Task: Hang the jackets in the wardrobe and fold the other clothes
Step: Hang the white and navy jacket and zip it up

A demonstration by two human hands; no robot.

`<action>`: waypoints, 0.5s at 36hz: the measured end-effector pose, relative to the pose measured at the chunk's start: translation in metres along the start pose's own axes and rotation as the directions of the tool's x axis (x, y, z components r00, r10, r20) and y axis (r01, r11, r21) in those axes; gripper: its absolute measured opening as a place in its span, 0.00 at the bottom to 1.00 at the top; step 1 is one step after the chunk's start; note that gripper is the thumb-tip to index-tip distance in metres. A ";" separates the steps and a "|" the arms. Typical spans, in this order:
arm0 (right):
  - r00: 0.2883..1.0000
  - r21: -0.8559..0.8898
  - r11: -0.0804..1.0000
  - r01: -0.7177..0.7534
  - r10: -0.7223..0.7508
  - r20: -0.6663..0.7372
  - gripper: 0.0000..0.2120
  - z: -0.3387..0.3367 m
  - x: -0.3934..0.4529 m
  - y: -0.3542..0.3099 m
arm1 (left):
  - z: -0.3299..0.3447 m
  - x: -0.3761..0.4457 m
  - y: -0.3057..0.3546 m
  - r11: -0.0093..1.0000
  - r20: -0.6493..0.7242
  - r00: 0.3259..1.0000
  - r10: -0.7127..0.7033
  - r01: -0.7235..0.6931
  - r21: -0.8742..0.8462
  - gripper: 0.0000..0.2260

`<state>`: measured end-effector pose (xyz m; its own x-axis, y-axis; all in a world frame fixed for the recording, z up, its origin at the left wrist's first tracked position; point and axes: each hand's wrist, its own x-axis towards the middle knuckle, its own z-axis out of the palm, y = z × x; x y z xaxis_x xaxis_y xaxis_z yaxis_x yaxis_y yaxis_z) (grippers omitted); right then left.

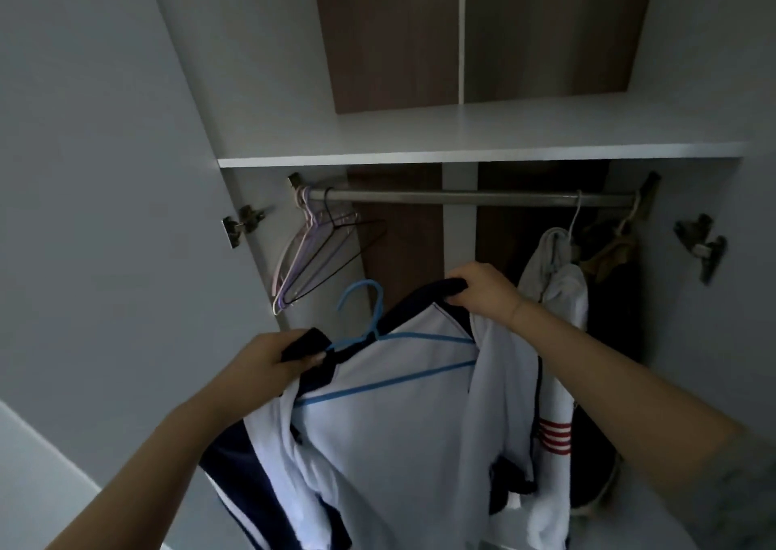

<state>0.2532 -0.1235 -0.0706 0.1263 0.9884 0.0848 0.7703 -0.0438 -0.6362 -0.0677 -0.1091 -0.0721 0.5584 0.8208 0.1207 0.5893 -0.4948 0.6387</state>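
Observation:
A white jacket [403, 432] with a dark navy collar and red sleeve stripes hangs open in front of the wardrobe, below the metal rail [462, 197]. A blue hanger [378, 339] lies inside it, its hook sticking up above the collar. My left hand [273, 360] grips the left end of the collar together with the hanger's shoulder. My right hand [483, 289] grips the right end of the collar, higher up and closer to the rail.
Several empty hangers [310, 251], pink, lilac and black, hang at the rail's left end. A white garment [554, 268] and dark clothes [609, 297] hang at the right end. A white shelf [478, 146] lies just above the rail. Both wardrobe doors stand open.

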 end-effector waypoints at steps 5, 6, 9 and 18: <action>0.989 0.397 0.907 -0.139 0.109 0.099 0.05 0.006 -0.004 -0.016 | 0.019 0.006 0.001 1.000 -0.058 0.998 -0.023 0.024 0.019 0.08; 0.979 0.515 0.834 -0.200 0.143 0.147 0.05 0.009 -0.004 -0.022 | 0.025 0.008 0.001 0.999 -0.073 0.997 -0.027 0.029 0.022 0.09; 0.926 0.703 0.623 -0.345 0.103 0.363 0.13 0.012 -0.008 -0.040 | 0.038 0.013 0.000 0.999 -0.117 0.992 -0.038 0.039 0.000 0.08; 0.950 0.103 0.944 0.312 -0.313 -0.003 0.20 0.004 0.001 -0.004 | 0.006 0.020 -0.026 0.998 -0.461 0.887 -0.019 -0.014 -0.066 0.15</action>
<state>0.2481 -0.1220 -0.0711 -0.1197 0.9519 0.2821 0.7022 0.2821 -0.6537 -0.0682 -0.0817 -0.0904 0.2150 0.8689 0.4458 0.5415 -0.4859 0.6860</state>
